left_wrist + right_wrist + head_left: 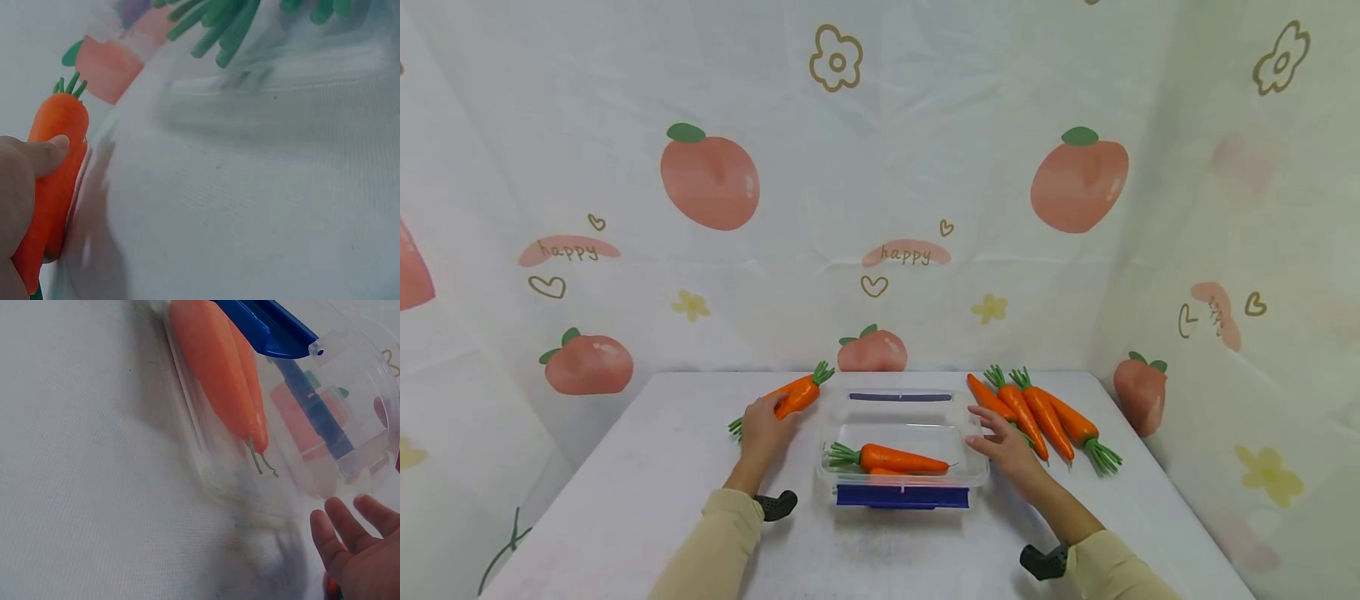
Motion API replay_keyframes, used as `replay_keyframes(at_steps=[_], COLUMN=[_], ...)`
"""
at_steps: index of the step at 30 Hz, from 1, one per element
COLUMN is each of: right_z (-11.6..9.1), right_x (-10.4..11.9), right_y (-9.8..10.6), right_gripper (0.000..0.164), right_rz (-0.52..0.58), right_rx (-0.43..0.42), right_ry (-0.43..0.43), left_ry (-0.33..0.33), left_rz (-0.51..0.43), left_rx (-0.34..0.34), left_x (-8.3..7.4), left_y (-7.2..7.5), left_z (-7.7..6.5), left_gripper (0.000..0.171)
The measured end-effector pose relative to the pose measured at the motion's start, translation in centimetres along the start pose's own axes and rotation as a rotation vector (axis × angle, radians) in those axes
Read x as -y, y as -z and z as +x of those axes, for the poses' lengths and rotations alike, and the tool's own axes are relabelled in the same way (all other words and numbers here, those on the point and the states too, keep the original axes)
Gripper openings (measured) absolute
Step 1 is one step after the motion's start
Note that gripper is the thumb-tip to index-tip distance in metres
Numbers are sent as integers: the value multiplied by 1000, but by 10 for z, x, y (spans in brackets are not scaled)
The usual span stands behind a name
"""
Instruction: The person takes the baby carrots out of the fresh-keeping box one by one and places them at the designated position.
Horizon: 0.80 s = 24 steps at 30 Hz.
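On the left of the table my left hand (pixel 764 435) grips an orange carrot (pixel 801 400) with green stem stubs. Its thumb (pixel 51 155) lies across that carrot in the left wrist view. A second carrot (pixel 784 388) lies right against the held one, partly hidden by the hand. Between the hands stands a clear plastic box (pixel 981 477) with blue clips, holding two carrots (pixel 904 460) side by side. Beside the box's right end, my right hand (pixel 1011 450) has its fingers spread and holds nothing; whether the fingertips touch the box I cannot tell.
Several carrots (pixel 1036 412) lie in a group at the back right, just beyond the right hand. A blue clip (pixel 902 497) hangs at the box's front. Behind the white table (pixel 647 500) rises a fruit-printed cloth (pixel 880 167).
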State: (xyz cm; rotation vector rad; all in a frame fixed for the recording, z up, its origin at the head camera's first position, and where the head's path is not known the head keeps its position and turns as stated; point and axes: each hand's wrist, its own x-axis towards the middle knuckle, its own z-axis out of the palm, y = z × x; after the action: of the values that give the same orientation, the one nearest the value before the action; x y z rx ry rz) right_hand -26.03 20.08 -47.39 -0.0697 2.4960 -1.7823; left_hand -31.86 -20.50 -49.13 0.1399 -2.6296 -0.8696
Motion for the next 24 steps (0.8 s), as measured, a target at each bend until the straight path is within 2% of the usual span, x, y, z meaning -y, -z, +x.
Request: replay_keyframes(at_steps=[5, 13, 24], right_z=[-1, -1, -2], right_x=[0, -1, 2], right_y=[-1, -2, -1], right_gripper=[63, 65, 65], right_rz=[-5, -13, -10], right_rx=[-5, -11, -3], right_ry=[-11, -23, -14], left_ry=[36, 42, 38], left_rz=[41, 116, 127], left_rx=[27, 30, -8], left_x=[2, 7, 8], left_y=[-1, -5, -4], left_z=[-4, -8, -9], left_gripper=[51, 51, 49])
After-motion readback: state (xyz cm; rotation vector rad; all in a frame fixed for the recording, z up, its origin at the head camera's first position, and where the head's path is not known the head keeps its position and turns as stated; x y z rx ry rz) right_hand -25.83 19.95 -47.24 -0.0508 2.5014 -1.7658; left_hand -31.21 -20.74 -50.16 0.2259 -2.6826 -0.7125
